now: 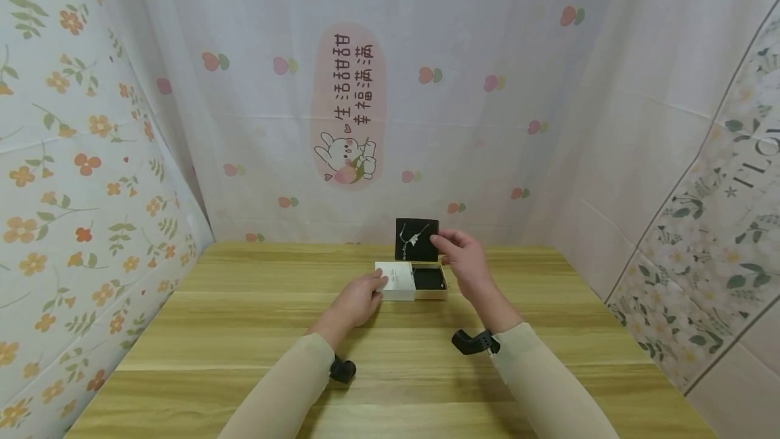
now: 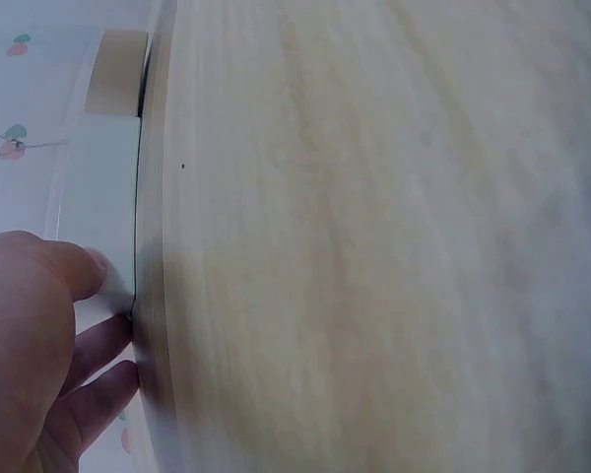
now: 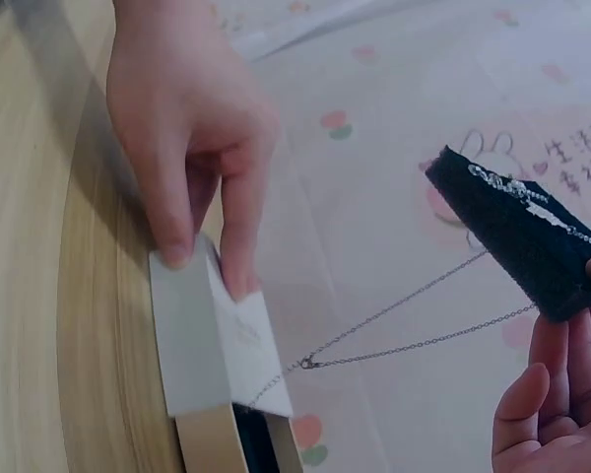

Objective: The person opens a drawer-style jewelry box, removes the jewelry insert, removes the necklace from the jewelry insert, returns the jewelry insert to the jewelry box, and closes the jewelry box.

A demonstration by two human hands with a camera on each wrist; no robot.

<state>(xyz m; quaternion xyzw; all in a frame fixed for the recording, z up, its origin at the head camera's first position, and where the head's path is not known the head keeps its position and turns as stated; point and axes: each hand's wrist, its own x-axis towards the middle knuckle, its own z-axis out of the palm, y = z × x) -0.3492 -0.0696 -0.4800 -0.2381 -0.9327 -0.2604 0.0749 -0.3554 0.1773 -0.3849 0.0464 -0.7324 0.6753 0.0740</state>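
Observation:
My left hand grips the closed end of a small white jewelry box on the table, thumb on its near side and fingers over the top. The box's cream drawer is slid partly out to the right, with black lining inside. With my right hand I pinch the right edge of a black necklace pad, raised and tilted above the box. A silver necklace with a leaf-like pendant lies across its face. In the right wrist view, its thin chain hangs from behind the pad down into the drawer.
The wood-grain table runs back to a hanging printed cloth. More patterned cloths hang at the left and right sides. A black wrist-worn camera sits on my right wrist, another on my left.

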